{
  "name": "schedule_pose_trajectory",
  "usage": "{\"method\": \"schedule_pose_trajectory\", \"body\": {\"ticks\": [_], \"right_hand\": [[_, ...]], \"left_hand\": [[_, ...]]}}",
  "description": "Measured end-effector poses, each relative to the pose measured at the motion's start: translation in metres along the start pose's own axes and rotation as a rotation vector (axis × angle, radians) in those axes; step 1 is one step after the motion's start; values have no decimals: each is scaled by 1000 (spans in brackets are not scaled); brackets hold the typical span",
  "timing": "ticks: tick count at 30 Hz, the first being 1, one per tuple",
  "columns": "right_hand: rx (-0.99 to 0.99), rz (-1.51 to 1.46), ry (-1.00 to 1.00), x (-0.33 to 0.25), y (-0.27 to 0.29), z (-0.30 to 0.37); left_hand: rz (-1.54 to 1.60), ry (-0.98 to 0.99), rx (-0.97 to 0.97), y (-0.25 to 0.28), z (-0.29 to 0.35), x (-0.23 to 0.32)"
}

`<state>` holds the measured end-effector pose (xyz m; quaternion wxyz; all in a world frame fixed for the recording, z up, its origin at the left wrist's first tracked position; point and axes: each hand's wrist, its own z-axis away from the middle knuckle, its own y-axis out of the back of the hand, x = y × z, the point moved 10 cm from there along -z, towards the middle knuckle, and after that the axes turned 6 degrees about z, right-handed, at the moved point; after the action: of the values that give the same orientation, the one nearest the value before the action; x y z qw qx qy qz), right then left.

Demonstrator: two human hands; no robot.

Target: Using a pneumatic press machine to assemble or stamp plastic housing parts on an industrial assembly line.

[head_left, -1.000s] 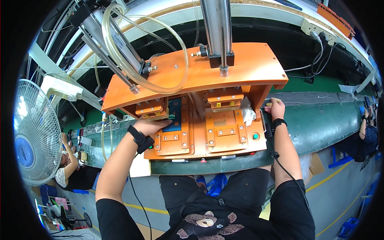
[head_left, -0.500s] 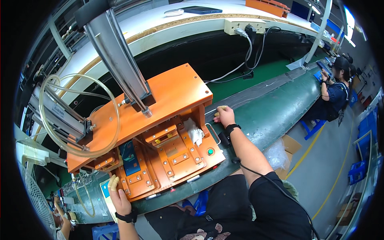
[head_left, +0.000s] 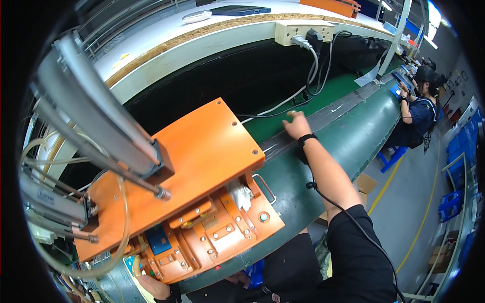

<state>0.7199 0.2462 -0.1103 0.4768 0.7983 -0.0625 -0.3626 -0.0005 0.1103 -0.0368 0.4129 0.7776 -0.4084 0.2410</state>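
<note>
While your left hand [head_left: 152, 284] is at the near left corner of the orange press [head_left: 202, 136], its fingers are partly bent against the side, close to a green button [head_left: 151, 273]; you can't tell from this view whether it grips anything. Your right hand [head_left: 298, 126] is well apart from the press, over the far edge of the dark green counter [head_left: 364, 136], its fingers loosely curled; its palm is hidden, so whether it has hold of something you cannot tell. The blue rectangular panel [head_left: 158, 239] lies in the press's left fixture. Crumpled white tissue [head_left: 240, 197] sits at the right end, beside the metal handle [head_left: 265, 188]. Beyond your right arm, a co-worker [head_left: 422, 108] sits at the counter.
</note>
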Motion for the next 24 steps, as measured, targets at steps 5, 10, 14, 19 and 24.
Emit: {"method": "schedule_pose_trajectory", "body": {"ticks": [5, 10, 14, 19, 24], "right_hand": [[-219, 475, -291, 41, -3, -42], [-302, 478, -324, 41, -21, -58], [-230, 439, -298, 33, -22, -64], [-192, 406, -207, 10, -4, -52], [2, 123, -94, 0, 37, -8]], "left_hand": [[232, 122, 52, -15, -15, 28], [113, 184, -27, -10, -7, 12], [-250, 16, -4, 8, 10, -7], [-776, -297, -88, 6, 24, -15], [-80, -62, 70, 5, -1, 23]]}}
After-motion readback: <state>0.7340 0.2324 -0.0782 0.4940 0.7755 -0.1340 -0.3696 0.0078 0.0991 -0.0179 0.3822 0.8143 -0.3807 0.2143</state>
